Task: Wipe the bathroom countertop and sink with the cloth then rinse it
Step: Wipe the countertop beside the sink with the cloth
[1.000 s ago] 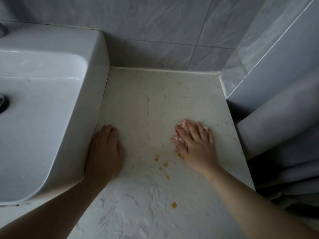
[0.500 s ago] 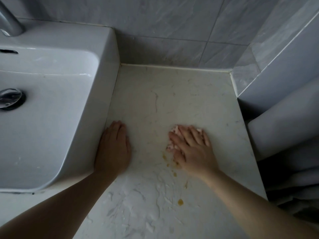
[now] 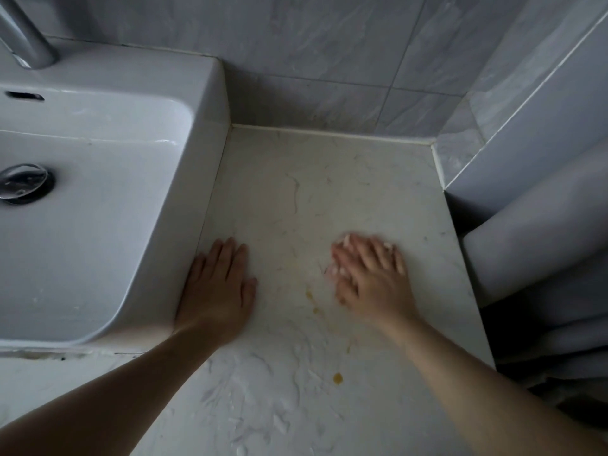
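Observation:
My right hand (image 3: 370, 278) lies flat and blurred on the pale marble countertop (image 3: 296, 179), pressing down a small pinkish cloth (image 3: 346, 241) that only peeks out past the fingertips and at the thumb side. Yellow-brown spots (image 3: 337, 377) dot the countertop near that hand and closer to me. My left hand (image 3: 217, 291) rests flat, fingers together, against the outer wall of the white sink (image 3: 184, 232), holding nothing. White smeared residue covers the near part of the countertop.
The sink's metal drain plug (image 3: 23, 182) and the faucet base (image 3: 26, 41) are at the left. Grey tiled walls (image 3: 312, 60) close the back and right. A grey curtain (image 3: 543, 258) hangs beyond the countertop's right edge.
My right hand has slid the cloth toward me and leftward over the spots, several of which are gone. The view has turned left, showing more sink. My left hand stays put.

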A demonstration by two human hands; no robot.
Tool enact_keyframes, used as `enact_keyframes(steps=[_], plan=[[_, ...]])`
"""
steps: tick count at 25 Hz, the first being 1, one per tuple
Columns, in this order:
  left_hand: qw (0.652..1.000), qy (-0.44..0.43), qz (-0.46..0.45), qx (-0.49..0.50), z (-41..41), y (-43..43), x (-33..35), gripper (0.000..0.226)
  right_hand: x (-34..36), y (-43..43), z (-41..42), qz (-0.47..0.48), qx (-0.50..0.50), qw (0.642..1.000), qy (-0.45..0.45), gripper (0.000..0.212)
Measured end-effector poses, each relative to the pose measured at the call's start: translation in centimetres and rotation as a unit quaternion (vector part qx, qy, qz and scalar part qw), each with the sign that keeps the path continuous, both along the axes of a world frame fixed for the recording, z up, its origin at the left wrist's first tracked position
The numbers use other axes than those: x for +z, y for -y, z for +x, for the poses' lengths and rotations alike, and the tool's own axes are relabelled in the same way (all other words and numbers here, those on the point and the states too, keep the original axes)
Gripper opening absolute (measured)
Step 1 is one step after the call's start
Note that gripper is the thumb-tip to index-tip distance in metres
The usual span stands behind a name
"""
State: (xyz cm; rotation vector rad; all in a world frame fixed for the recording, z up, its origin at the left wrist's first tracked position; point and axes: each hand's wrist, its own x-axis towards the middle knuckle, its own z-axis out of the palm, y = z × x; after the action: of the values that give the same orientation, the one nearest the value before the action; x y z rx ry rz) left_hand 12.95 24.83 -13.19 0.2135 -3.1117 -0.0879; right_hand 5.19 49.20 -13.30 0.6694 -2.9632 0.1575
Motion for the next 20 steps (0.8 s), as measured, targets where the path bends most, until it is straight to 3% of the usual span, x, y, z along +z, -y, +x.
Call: enact_keyframes(steps=[3,5,10,13,15,17,20], plan=[[1.0,0.008,0.011,0.006,-0.1,-0.1,-0.1,0.066,0.4,1.2,-4.0,-0.006,-0.111,0.993,0.049,0.073],[1.0,0.012,0.019,0.004,0.0,-0.1,0.1,0.068,0.7,1.8,-1.8,-0.019,-0.134,0.99,0.04,0.068],[0.999,-0.003,0.049,0.019,0.8,-0.9,0.7,0.056,-0.2,-1.1,7.3,0.022,-0.021,1.0,0.006,0.053],[0.996,0.047,0.068,0.025,1.1,-0.7,0.8,0.057,0.3,-0.9,2.4,-0.006,-0.138,0.99,0.006,0.059],[0.996,0.057,0.063,-0.011,1.7,-0.3,0.7,0.071,0.4,0.2,1.2,-0.028,-0.204,0.978,0.04,0.063],[0.997,0.064,0.047,-0.023,2.2,-0.3,0.7,0.081,0.1,0.7,4.0,-0.035,-0.168,0.985,-0.004,0.058],[0.998,0.047,0.031,0.026,2.5,-2.0,0.9,0.068,-0.5,-1.4,7.8,0.002,-0.037,0.999,-0.015,0.05]])
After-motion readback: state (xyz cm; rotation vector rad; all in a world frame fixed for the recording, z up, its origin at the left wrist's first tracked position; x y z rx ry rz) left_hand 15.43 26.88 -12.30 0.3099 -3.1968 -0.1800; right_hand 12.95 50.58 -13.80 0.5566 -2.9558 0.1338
